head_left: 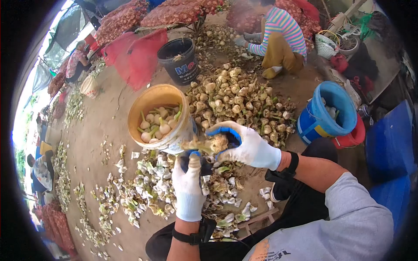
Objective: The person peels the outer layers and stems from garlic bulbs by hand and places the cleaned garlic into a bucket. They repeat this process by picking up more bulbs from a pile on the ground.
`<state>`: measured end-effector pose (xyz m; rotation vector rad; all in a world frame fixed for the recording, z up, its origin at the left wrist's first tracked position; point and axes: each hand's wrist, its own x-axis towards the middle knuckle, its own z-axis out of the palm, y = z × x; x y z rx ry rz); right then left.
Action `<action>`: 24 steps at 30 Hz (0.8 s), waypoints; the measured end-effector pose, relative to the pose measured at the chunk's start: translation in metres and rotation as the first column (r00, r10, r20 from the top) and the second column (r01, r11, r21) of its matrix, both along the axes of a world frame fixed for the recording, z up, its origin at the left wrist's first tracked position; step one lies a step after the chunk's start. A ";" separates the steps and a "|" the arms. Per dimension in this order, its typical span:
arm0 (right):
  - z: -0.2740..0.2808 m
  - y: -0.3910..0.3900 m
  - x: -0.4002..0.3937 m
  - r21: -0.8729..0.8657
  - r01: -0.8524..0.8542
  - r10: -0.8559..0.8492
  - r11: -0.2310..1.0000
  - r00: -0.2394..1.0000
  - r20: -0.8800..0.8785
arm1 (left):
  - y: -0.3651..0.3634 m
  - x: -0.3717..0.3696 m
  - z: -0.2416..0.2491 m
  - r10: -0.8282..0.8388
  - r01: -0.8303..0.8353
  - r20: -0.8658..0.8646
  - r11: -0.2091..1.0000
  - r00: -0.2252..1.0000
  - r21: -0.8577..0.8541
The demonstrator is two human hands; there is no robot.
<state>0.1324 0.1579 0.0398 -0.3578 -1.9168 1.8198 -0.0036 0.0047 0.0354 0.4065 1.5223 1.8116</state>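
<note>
A garlic bulb (pixel 219 142) with its thick stem pointing left is held over the heap of peelings. My right hand (pixel 250 145), in a white glove with blue-coated fingers, curls around the bulb with thumb and fingertips. Below the stem, my left hand (pixel 189 182) wears a matching glove; its fingers are closed up against the stem, and the palm side is partly hidden. Just beyond the hands lies a large pile of unpeeled garlic (pixel 239 98). To the left, a whitish bucket (pixel 135 108) with a yellowed inside contains cleaned white bulbs (pixel 164 127) with trimmed stems.
A blue bucket (pixel 311 119) holding some bulbs stands at right, by a red basin (pixel 355 135). A black bucket (pixel 165 56) is beyond the pile. Husks (pixel 148 187) litter the floor. A person in a striped shirt (pixel 283 28) crouches opposite; others sit at far left.
</note>
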 end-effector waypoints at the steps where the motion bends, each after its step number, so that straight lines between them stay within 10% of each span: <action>1: -0.003 -0.003 0.000 0.098 0.001 -0.002 0.995 1.000 0.013 | 0.003 0.001 0.003 0.001 -0.001 -0.001 1.000 1.000 -0.002; 6: -0.004 0.000 0.000 0.010 -0.056 0.055 0.998 0.996 0.072 | 0.003 -0.004 0.006 -0.129 0.122 -0.048 0.985 0.991 -0.119; 10: -0.015 0.003 0.001 -0.418 -0.101 0.139 0.903 0.988 0.061 | 0.003 -0.002 0.005 -0.096 0.091 -0.071 0.993 0.993 -0.070; 12: -0.024 0.004 0.002 -0.737 -0.094 0.181 0.669 0.983 0.038 | 0.004 0.001 0.008 -0.072 0.053 -0.258 0.995 0.964 -0.079; 20: -0.026 -0.001 -0.005 -0.278 -0.093 0.100 0.956 0.995 0.011 | 0.006 -0.001 -0.006 0.008 -0.008 0.004 0.997 1.000 0.077; 24: -0.019 0.005 0.003 -0.546 -0.105 0.160 0.831 0.986 0.054 | 0.004 -0.004 -0.013 -0.043 0.044 -0.209 0.999 0.977 0.002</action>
